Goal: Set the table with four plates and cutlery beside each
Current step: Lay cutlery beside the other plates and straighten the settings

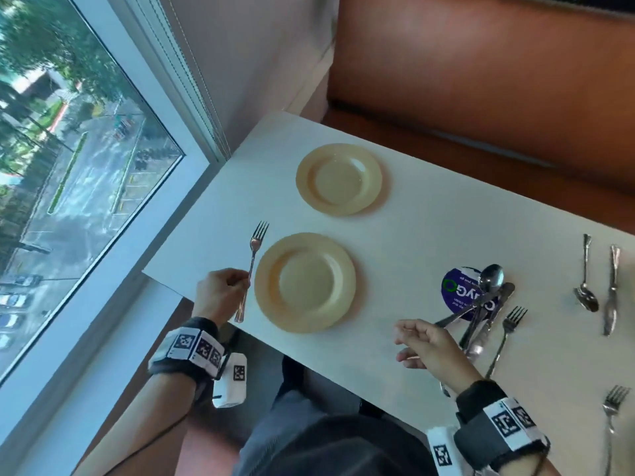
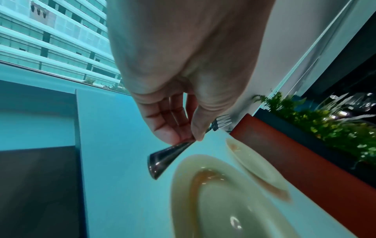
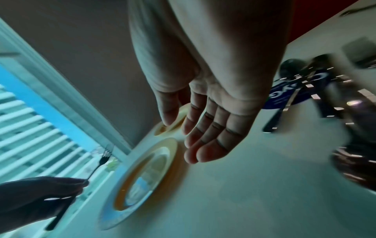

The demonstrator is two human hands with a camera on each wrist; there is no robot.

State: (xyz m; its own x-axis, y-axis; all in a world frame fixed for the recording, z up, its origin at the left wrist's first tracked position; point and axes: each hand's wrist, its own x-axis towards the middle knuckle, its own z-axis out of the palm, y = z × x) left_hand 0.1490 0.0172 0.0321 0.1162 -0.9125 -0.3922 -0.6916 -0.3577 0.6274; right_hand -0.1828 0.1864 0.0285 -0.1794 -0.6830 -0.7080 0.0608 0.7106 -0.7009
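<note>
The left hand (image 1: 220, 295) had a fork (image 1: 252, 266) pinched at mid-handle between thumb and curled fingers (image 2: 173, 128), tines pointing away, the handle just beside the near plate (image 1: 305, 282) on its window side. The right hand (image 1: 429, 348) hung slack, fingers (image 3: 203, 145) loosely extended and holding nothing, hovering near the bench (image 1: 412, 235) edge. Just beyond those fingers lay a heap of cutlery (image 1: 481, 310) across a round purple sticker (image 1: 457, 286), with a loose fork (image 1: 505, 334) beside it. Further out to the right sat a spoon (image 1: 586, 276) and knife (image 1: 611, 290). Beyond the left fingers was the far plate (image 1: 339, 179), with no cutlery beside it. To do it well, I'd say: lower the fork flat, parallel to the plate rim, clear of the rim, then release.
</note>
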